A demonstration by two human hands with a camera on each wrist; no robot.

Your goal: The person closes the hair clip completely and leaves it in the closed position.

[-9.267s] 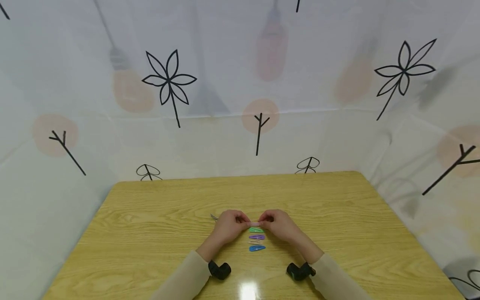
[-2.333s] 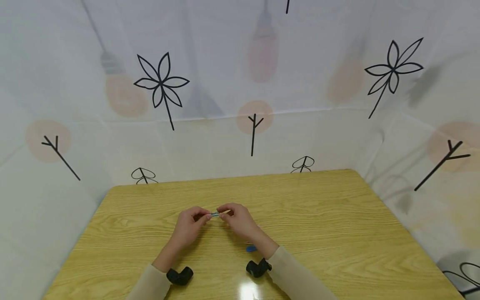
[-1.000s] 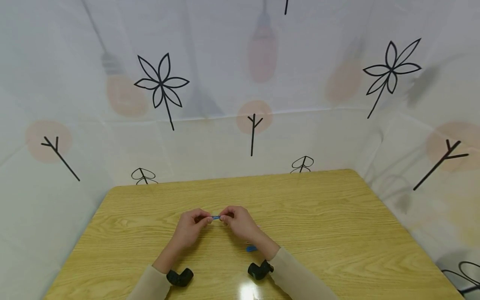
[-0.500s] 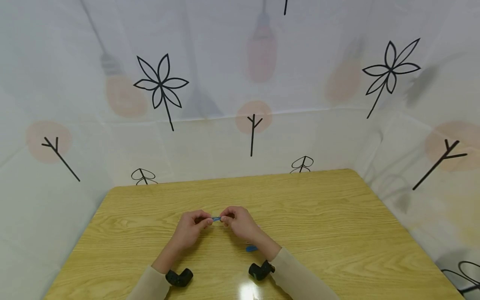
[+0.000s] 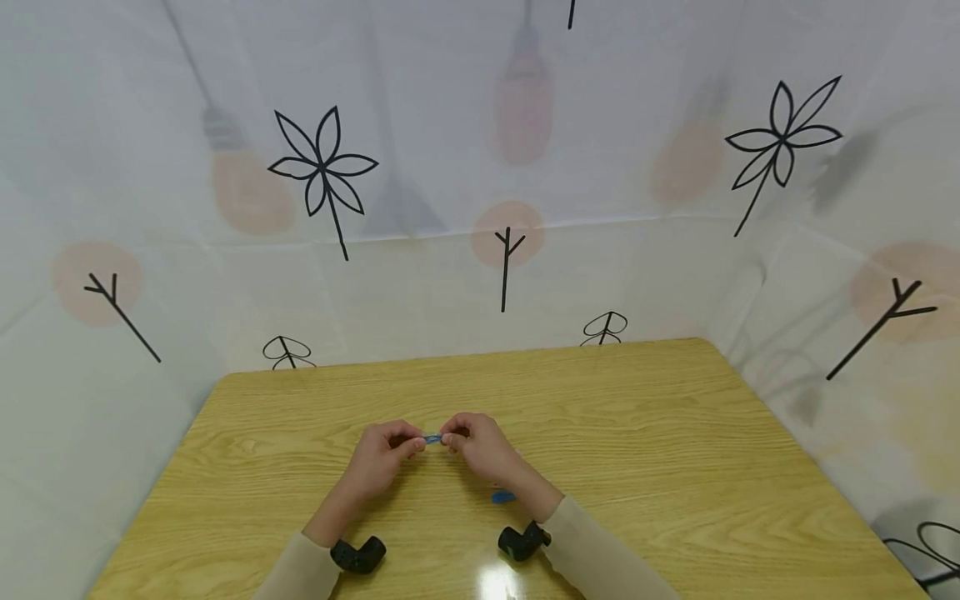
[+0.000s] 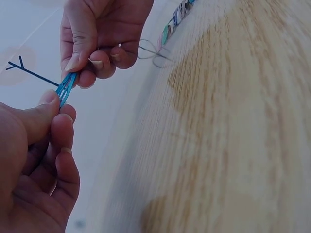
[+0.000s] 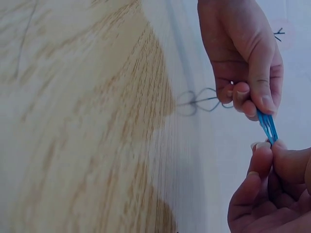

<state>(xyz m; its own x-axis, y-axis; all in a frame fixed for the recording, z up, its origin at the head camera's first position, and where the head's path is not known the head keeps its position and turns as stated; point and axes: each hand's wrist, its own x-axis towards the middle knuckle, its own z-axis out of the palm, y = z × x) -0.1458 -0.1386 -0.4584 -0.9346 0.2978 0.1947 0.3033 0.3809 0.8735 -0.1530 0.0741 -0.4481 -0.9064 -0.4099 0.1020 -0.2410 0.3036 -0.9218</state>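
Note:
A blue snap hair clip (image 5: pixel 432 439) is held up between both hands. My left hand (image 5: pixel 377 457) pinches its left end between thumb and forefinger. At the other end, my right hand (image 5: pixel 480 447) pinches it the same way. Close up in the left wrist view, the hair clip (image 6: pixel 65 88) shows separate narrow strips with gaps between them. The right wrist view has the clip (image 7: pixel 267 127) slanting between the two thumbs, its ends covered by fingertips.
Another blue hair clip (image 5: pixel 503 497) lies on the wooden table (image 5: pixel 637 442), partly behind the right forearm. Several coloured clips (image 6: pixel 167 33) appear in a row in the left wrist view. A patterned white cloth (image 5: pixel 420 292) hangs behind the table.
Since the oldest frame, both hands have moved left from a pale pink clip at the row and now hold a blue one. Over the last second they have barely moved.

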